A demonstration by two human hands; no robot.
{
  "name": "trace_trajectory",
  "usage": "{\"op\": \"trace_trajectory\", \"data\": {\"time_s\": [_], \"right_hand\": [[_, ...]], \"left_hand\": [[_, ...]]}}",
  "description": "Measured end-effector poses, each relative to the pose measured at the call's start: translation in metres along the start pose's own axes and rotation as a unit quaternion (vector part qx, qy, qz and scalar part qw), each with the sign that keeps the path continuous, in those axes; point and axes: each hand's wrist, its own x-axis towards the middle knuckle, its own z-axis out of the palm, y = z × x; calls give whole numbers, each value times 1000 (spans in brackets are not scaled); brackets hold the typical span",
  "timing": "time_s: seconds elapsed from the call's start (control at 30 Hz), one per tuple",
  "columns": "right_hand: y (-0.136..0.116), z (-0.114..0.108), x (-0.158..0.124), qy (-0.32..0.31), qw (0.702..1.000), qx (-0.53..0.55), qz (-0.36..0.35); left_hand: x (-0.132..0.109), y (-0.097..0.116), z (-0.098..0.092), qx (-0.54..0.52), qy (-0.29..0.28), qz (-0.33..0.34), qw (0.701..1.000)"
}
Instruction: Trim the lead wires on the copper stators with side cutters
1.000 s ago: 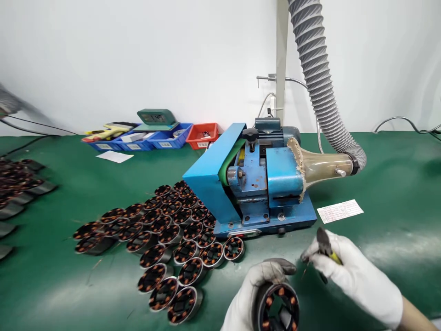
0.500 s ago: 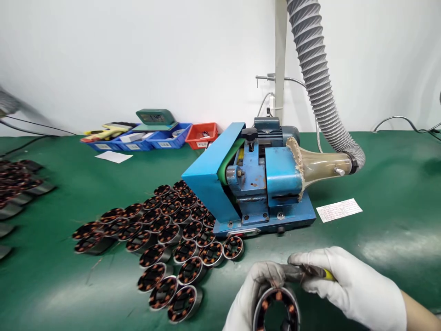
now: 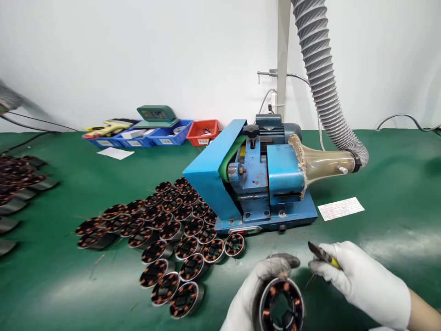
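Observation:
My left hand (image 3: 257,289), in a white glove with grey-stained fingertips, is closed round a ring-shaped stator (image 3: 281,305) with copper windings, held at the bottom edge with its open face toward me. My right hand (image 3: 361,282), also white-gloved, grips small cutters (image 3: 322,255) with a yellow handle. The dark jaws point up and left, a little right of the stator and apart from it. A thin wire end hangs below the jaws.
Several more stators (image 3: 168,230) lie in rows on the green mat (image 3: 103,285), left of a blue bench machine (image 3: 251,177) with a grey ribbed hose (image 3: 320,78). Another stator pile (image 3: 17,184) sits far left. Blue and red bins (image 3: 155,133) stand at the back; a paper slip (image 3: 340,208) lies right.
Half a second ago the cutters' jaws were at the stator's upper rim. My right hand has since drawn them back to the right and up, and the stator has tipped slightly.

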Motion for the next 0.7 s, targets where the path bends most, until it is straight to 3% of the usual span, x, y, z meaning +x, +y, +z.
{"op": "trace_trajectory", "data": {"time_s": [0.13,0.23,0.33,0.4,0.47,0.6,0.7], "right_hand": [[31,23,4,5,988,-77,132],[41,45,4,48,983,-87,152],[31,70,0,172,976,106,76],[16,86,1,242,928,282,17],[0,98,8,262,885,384,15],[-21,98,36,277,859,428,50],[-22,84,57,286,851,429,97]], "left_hand": [[0,-3,1,-11,9,-11,1000],[5,-2,9,-29,26,19,999],[13,-3,20,-25,56,51,997],[18,-6,26,-23,80,77,994],[25,-10,29,-30,115,97,988],[47,-17,27,-42,170,102,979],[66,-19,27,-58,135,90,985]]}}
